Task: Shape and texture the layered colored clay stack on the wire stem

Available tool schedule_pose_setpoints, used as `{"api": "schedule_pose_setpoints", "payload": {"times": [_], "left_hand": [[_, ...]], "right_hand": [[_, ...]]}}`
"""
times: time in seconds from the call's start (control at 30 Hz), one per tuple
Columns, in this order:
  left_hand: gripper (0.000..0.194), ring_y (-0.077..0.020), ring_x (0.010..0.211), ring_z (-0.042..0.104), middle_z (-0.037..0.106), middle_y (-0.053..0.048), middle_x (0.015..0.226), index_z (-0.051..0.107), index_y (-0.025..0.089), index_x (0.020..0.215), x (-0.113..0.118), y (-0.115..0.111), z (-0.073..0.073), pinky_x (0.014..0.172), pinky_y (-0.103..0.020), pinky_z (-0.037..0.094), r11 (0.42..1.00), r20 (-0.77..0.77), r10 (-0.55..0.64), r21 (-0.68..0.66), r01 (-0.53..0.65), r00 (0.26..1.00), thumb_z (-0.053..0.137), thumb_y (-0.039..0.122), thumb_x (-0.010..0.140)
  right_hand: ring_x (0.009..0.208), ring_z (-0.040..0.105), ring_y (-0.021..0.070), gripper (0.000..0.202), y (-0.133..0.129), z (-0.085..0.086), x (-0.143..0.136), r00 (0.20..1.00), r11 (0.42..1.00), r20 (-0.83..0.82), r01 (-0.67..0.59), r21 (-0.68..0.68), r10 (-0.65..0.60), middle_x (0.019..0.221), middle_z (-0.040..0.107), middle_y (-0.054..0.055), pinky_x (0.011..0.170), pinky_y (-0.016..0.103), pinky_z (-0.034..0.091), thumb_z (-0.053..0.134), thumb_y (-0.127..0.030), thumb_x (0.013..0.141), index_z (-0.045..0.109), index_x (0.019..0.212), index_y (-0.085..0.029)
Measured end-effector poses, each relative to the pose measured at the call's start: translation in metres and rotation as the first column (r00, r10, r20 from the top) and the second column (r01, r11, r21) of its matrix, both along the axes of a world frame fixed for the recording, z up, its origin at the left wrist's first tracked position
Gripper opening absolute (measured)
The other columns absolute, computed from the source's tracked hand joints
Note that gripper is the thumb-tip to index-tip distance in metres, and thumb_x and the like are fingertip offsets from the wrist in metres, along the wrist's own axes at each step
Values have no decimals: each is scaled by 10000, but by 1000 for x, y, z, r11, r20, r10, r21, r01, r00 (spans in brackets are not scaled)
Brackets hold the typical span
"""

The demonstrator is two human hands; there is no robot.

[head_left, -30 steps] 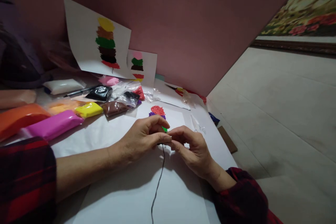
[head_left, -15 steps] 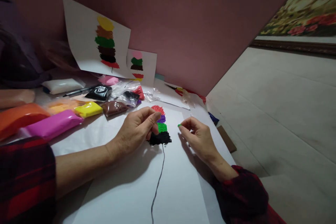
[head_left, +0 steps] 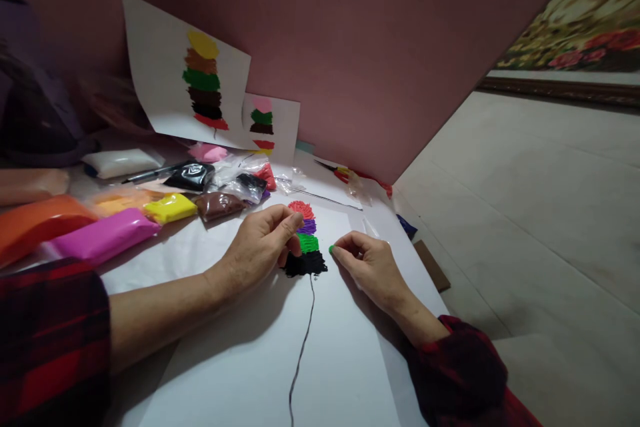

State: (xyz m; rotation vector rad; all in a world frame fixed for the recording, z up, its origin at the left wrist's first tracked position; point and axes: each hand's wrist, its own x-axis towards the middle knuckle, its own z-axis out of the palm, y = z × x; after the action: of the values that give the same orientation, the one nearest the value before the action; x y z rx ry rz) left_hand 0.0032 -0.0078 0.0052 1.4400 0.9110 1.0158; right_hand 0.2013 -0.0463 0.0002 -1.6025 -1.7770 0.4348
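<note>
A white sheet of paper (head_left: 235, 373) lay on a white-covered table (head_left: 407, 280), its right edge running just inside the table's right edge. On its far half was a stack of coloured bands (head_left: 309, 243): from far to near, coral red, purple, green and black. A thin dark line (head_left: 303, 350) wandered from the black band toward the near side, with white paper spreading to its left and right.

The person's left hand (head_left: 260, 237) hung at the left of the bands, partly covering them, thumb and fingers drawn close together; whether it held anything could not be told. The right hand (head_left: 373, 265) was on the right, pinching a small green piece (head_left: 331, 249) between thumb and finger. A narrow strip of white paper separated that piece from the bands.

Packets of coloured material crowded the far left: an orange packet (head_left: 43, 225), a magenta packet (head_left: 105, 235), a yellow packet (head_left: 173, 208), a brown packet (head_left: 219, 205) and a glossy black packet (head_left: 190, 175). Right of these, crumpled clear bags (head_left: 230, 173) showed some black inside. Two sheets with painted bands (head_left: 203, 80) stood against the pink wall (head_left: 350, 47).
</note>
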Motion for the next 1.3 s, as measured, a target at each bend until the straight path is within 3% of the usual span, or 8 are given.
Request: {"api": "schedule_pose_setpoints", "payload": {"times": [0.37, 0.57, 0.77, 0.93, 1.1, 1.3], "left_hand": [[270, -63, 397, 445, 592, 21, 543, 509, 174, 700, 1, 0, 0, 372, -174, 304, 1000, -11, -6, 16, 6, 1000, 495, 370, 885], [264, -66, 389, 441, 593, 19, 544, 507, 179, 689, 0, 0, -1, 366, -181, 304, 1000, -8, -3, 22, 3, 1000, 499, 364, 877], [239, -63, 394, 436, 589, 26, 545, 498, 177, 696, 0, -1, 0, 374, -175, 316, 1000, -6, -8, 15, 8, 1000, 515, 341, 868], [234, -62, 392, 437, 580, 33, 538, 504, 174, 702, 0, -1, 1, 376, -172, 322, 1000, -3, -11, 6, 11, 1000, 515, 339, 868], [228, -67, 392, 435, 583, 29, 542, 513, 175, 701, 0, 0, 0, 369, -177, 306, 1000, -3, -18, 20, 18, 1000, 515, 332, 866], [229, -61, 389, 436, 585, 29, 538, 512, 174, 688, 0, -1, 0, 370, -175, 314, 1000, -14, -17, 15, 18, 1000, 516, 316, 868]], "right_hand": [[432, 478, 104, 114, 1, 1, 0, 975, 993, -198, 87, -79, -101, 534, 550, -23, 385, 221, 360, 610, -253, 755, 605, 678, -170], [439, 507, 120, 133, 3, 3, 4, 901, 975, -373, 216, -58, -222, 531, 559, -18, 393, 240, 422, 639, -276, 695, 571, 642, -175], [411, 501, 120, 97, 4, 1, 7, 926, 981, -325, 164, -106, -190, 488, 567, -15, 394, 241, 408, 622, -213, 663, 549, 608, -179], [427, 507, 127, 84, 4, 1, 7, 913, 990, -383, 122, -77, -142, 527, 580, -19, 381, 238, 396, 626, -227, 672, 568, 711, -181], [480, 522, 125, 101, 3, 1, 11, 975, 992, -201, 71, -100, -90, 560, 601, 4, 448, 243, 420, 573, -220, 726, 640, 681, -160], [479, 484, 118, 106, 0, 6, 8, 992, 987, -99, 63, -150, -78, 533, 569, -6, 458, 243, 394, 565, -168, 695, 626, 608, -164]]}}
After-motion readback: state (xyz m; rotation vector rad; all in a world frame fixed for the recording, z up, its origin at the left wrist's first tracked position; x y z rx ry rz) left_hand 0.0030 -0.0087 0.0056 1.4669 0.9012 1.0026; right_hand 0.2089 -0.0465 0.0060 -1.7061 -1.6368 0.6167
